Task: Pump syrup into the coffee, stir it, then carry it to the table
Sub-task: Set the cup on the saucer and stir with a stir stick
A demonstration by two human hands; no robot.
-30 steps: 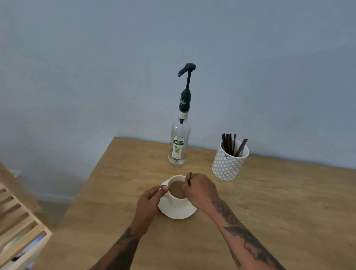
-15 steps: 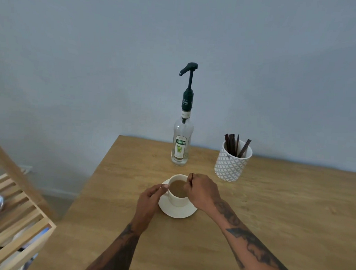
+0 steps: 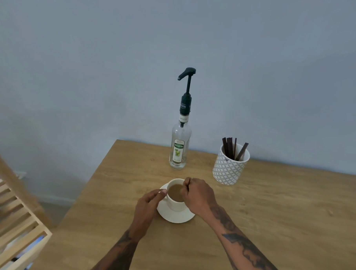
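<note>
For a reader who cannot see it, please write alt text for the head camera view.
A right hand holds a dark stir stick in a white cup of coffee on a saucer, while the left hand steadies the cup. Behind on the wooden table stand a syrup pump bottle and a patterned pot of sticks.

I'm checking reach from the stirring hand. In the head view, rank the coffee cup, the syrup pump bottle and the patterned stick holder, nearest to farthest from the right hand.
1. White ceramic coffee cup: directly under the right hand, on its saucer.
2. White diamond-patterned stick holder: behind, to its right.
3. Clear glass syrup bottle with dark pump: behind, slightly left, by the wall.
</note>
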